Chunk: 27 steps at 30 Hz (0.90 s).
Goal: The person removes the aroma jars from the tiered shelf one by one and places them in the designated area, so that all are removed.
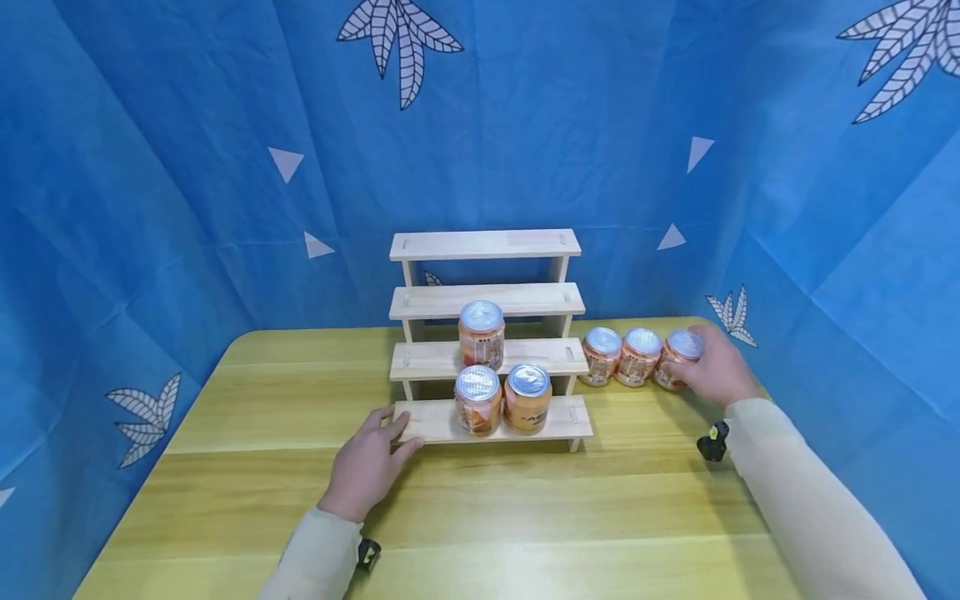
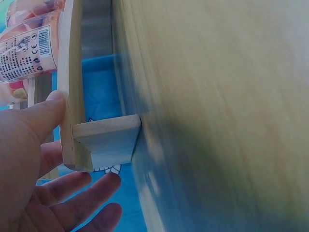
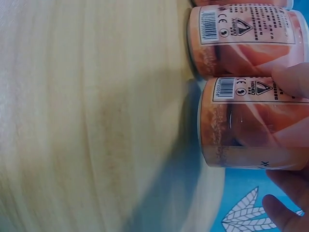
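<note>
A stepped wooden stand [image 1: 487, 358] holds three clear jars with silver lids and orange-pink labels. One jar [image 1: 482, 335] is on the second step from the bottom. Two more, a left jar [image 1: 477, 402] and a right jar [image 1: 528, 398], stand upright on the lowest step. My left hand [image 1: 367, 464] holds the left end of that lowest board [image 2: 72, 72], thumb on one side and forefinger on the other. At the right, my right hand [image 1: 716, 367] grips the outermost jar [image 3: 251, 123] of a row of three, thumb and fingers on opposite sides. That jar's base appears close to the tabletop.
Beside the gripped jar stand the middle jar [image 1: 639, 358] and the inner jar [image 1: 601, 357], close to the stand's right side. The light wooden tabletop [image 1: 540, 517] spreads in front. A blue patterned cloth [image 1: 525, 117] hangs behind and along both sides.
</note>
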Motion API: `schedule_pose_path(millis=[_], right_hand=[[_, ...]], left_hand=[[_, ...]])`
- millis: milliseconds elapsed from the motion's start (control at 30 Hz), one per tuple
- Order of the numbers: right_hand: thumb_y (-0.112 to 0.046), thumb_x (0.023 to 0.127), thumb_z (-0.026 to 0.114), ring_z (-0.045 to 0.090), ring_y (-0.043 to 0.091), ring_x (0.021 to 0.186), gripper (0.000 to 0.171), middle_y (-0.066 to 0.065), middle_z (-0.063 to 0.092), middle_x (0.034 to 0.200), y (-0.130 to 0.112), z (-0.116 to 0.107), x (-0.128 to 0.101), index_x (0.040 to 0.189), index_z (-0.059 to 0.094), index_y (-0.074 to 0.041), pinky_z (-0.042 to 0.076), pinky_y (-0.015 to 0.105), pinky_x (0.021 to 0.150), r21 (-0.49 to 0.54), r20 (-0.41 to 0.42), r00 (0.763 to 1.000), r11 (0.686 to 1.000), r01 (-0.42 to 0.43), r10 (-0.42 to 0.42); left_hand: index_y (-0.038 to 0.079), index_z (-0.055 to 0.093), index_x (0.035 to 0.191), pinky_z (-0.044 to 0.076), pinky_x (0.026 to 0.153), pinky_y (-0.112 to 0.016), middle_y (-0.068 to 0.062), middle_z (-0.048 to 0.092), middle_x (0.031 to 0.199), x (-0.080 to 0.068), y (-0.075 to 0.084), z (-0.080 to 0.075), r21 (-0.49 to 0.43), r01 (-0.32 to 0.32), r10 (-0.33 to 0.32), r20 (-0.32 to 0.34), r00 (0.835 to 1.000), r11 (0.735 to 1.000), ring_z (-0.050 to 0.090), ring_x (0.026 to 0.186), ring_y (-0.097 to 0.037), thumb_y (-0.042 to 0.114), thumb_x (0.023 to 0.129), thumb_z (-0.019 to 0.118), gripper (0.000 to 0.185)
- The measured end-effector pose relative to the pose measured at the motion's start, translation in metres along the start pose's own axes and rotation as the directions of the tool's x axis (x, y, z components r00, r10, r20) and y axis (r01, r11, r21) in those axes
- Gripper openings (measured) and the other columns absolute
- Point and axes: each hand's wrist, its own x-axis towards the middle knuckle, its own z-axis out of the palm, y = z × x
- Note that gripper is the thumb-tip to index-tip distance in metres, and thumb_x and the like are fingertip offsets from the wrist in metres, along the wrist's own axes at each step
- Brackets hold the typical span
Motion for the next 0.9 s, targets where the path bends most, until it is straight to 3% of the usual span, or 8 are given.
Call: schedule_pose_path(millis=[267,567,733,900], right_hand=[[-0.048,0.085,0.078,0.058,0.046,0.106,0.09,0.03,0.053,0.127,0.014,0.009,0.001,0.145,0.039,0.007,0.051,0.057,0.079,-0.063,-0.035,0.998,0.997,0.042,-0.044],[-0.046,0.092,0.072,0.054,0.049,0.112,0.092,0.035,0.047,0.134,0.011,0.011,0.001,0.15,0.03,0.011,0.049,0.062,0.087,-0.017,-0.015,0.998,0.998,0.067,-0.067],[-0.054,0.099,0.056,0.043,0.055,0.128,0.088,0.036,0.035,0.149,0.001,0.004,-0.003,0.154,0.026,0.008,0.041,0.069,0.098,-0.05,0.013,0.998,0.997,0.058,-0.057],[-0.054,0.102,0.049,0.03,0.055,0.138,0.084,0.034,0.028,0.155,-0.012,-0.003,-0.001,0.157,0.021,0.003,0.029,0.073,0.107,-0.039,0.029,0.998,0.998,0.056,-0.055]], left_hand=[[0.008,0.061,0.138,0.057,0.088,-0.05,-0.021,0.052,0.145,-0.001,0.0,0.002,-0.001,-0.007,0.007,-0.01,1.0,1.0,0.062,0.119,-0.04,0.042,0.093,0.072,0.058],[0.008,0.061,0.139,0.058,0.086,-0.049,-0.021,0.052,0.145,-0.001,0.0,0.001,-0.009,-0.01,0.01,-0.014,1.0,1.0,0.063,0.117,-0.04,0.042,0.093,0.072,0.058],[0.008,0.061,0.139,0.058,0.088,-0.05,-0.021,0.052,0.145,-0.001,-0.002,0.003,-0.01,-0.015,0.015,-0.015,1.0,1.0,0.063,0.118,-0.04,0.042,0.093,0.072,0.058],[0.008,0.061,0.138,0.058,0.088,-0.05,-0.021,0.052,0.144,0.0,-0.002,0.003,-0.004,-0.02,0.02,-0.026,0.999,1.0,0.063,0.117,-0.04,0.042,0.093,0.072,0.058]])
